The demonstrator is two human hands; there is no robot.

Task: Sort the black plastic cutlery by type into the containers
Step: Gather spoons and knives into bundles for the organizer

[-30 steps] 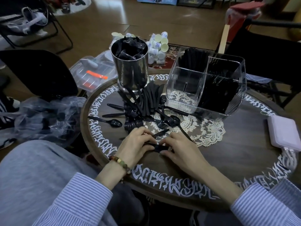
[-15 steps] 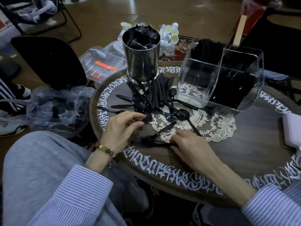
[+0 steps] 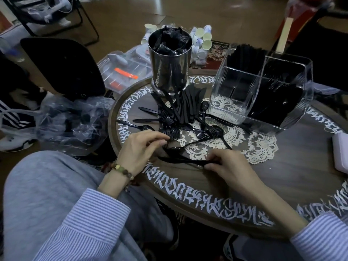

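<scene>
Right hand (image 3: pixel 228 167) pinches a small bundle of spoons (image 3: pixel 185 160) flat near the bench's (image 3: pixel 291 178) front edge, aligning them. Left hand's (image 3: pixel 140 147) curled grip touches fork pile (image 3: pixel 169 129); holding anything, cannot tell.

We wear a shirt with fine blue and white stripes; its cuffs end above both wrists, the left sleeve (image 3: pixel 90 223) loose and creased, the right sleeve (image 3: pixel 323 240) showing only at the cuff. On the left wrist sits a bracelet (image 3: pixel 123 171) of round beads in green, brown and dull red. Our trousers (image 3: pixel 47 185) are plain grey-blue cloth.
</scene>
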